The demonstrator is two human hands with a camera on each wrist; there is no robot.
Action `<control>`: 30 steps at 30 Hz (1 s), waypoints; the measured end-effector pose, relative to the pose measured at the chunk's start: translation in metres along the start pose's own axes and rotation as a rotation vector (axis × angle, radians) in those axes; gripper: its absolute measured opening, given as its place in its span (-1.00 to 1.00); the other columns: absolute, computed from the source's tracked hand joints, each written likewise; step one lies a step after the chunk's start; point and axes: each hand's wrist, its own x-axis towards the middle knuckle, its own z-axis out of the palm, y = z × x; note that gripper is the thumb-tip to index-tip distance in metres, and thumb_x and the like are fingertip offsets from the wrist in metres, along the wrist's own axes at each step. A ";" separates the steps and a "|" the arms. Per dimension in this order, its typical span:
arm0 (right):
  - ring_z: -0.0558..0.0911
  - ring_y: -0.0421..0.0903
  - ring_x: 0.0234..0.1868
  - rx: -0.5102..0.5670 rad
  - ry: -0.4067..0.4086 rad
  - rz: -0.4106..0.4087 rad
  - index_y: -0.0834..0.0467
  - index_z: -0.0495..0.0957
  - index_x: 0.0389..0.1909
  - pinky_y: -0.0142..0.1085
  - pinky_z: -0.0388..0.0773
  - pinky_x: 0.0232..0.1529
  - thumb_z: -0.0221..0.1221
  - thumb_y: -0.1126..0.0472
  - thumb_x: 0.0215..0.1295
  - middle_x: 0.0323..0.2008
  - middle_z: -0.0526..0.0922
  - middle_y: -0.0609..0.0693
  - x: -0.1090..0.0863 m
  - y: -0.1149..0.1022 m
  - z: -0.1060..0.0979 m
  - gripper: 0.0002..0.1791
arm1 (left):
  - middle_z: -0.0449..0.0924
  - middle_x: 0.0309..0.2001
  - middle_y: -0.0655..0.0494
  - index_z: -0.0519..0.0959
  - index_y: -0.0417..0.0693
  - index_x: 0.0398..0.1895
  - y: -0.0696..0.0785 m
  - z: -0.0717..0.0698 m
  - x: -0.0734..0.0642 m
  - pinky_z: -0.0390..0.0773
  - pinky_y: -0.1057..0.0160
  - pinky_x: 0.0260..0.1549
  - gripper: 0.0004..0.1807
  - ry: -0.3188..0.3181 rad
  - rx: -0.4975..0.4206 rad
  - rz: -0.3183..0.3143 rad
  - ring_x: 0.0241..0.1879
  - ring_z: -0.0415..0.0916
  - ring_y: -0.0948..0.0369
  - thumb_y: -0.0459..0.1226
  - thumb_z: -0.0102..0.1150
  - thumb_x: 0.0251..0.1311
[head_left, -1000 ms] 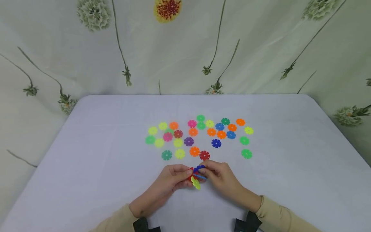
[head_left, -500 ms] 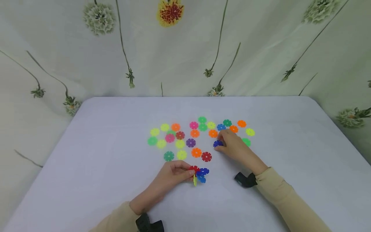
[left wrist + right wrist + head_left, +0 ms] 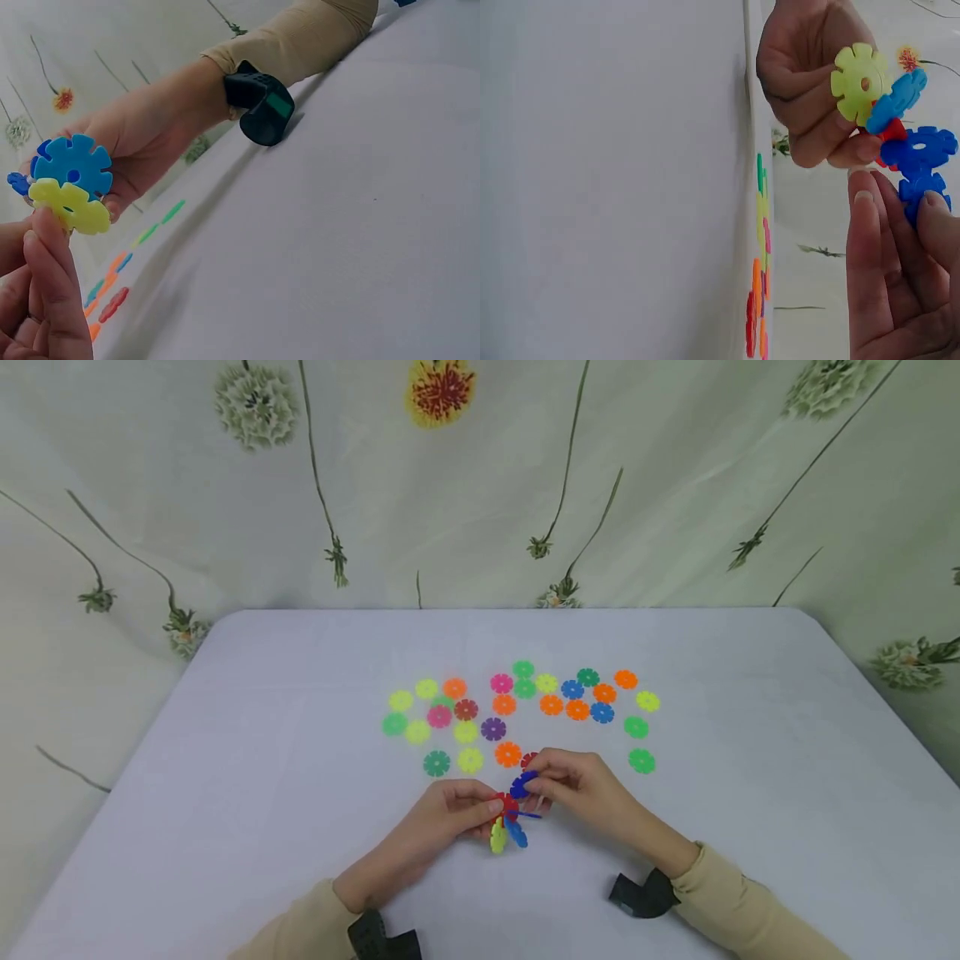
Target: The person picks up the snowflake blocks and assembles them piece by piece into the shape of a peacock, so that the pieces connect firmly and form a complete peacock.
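My left hand [image 3: 450,814] pinches a red notched plastic disc [image 3: 507,804] over the front middle of the table. Slotted onto the red disc are a yellow disc [image 3: 498,837], a light blue disc [image 3: 517,832] and a dark blue disc [image 3: 930,146], which fan out from its edge. Between thumb and fingers, my right hand [image 3: 585,785] pinches another dark blue disc [image 3: 521,785], right at the red disc's upper right edge. In the left wrist view the light blue disc [image 3: 79,166] and yellow disc [image 3: 69,206] hide most of the red one.
Several loose notched discs in orange, green, yellow, pink, blue and purple lie beyond the hands, among them an orange disc [image 3: 508,754] and a green disc [image 3: 642,761]. A dark red disc [image 3: 528,761] is partly behind my right hand. The white table [image 3: 225,760] meets a flowered cloth [image 3: 480,485].
My right hand left the joined discs, took a dark blue disc from the table farther back, and brought it to the red disc. My left hand stays in place, holding the joined discs.
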 end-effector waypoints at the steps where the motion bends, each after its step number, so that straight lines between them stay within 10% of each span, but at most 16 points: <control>1: 0.65 -0.06 -0.45 -0.003 0.010 -0.011 0.34 0.52 -0.24 -0.23 0.61 -0.40 0.12 0.53 0.20 -0.41 0.65 0.10 -0.001 0.001 0.003 -0.87 | 0.61 -0.36 0.04 0.55 -0.37 -0.15 0.000 0.000 -0.001 0.56 0.29 -0.27 -0.69 -0.009 -0.019 -0.014 -0.42 0.52 0.21 -0.22 0.16 0.25; 13: 0.53 -0.22 -0.50 -0.196 0.078 -0.166 0.21 0.55 -0.34 -0.35 0.58 -0.43 0.15 0.51 0.19 -0.48 0.57 -0.06 -0.008 0.003 0.022 -0.85 | 0.58 -0.39 0.08 0.57 -0.31 -0.25 -0.002 0.005 -0.003 0.44 0.41 -0.40 -0.82 -0.039 -0.194 -0.081 -0.45 0.40 0.25 -0.30 0.12 0.27; 23: 0.49 -0.12 -0.51 -0.086 0.010 0.057 0.20 0.57 -0.28 -0.36 0.47 -0.53 0.09 0.35 0.33 -0.46 0.56 -0.06 -0.001 0.002 0.011 -0.91 | 0.61 -0.33 0.03 0.57 -0.36 -0.15 0.003 -0.001 -0.004 0.53 0.36 -0.30 -0.71 -0.018 -0.094 -0.019 -0.41 0.49 0.23 -0.25 0.18 0.24; 30: 0.44 -0.15 -0.39 -0.667 0.054 0.318 0.19 0.51 -0.18 -0.36 0.48 -0.37 0.36 0.13 0.09 -0.35 0.44 -0.06 0.018 0.002 -0.011 -0.66 | 0.64 -0.27 -0.05 0.58 -0.36 -0.14 0.010 -0.003 -0.005 0.57 0.23 -0.22 -0.68 0.055 0.041 0.020 -0.30 0.61 0.14 -0.26 0.26 0.17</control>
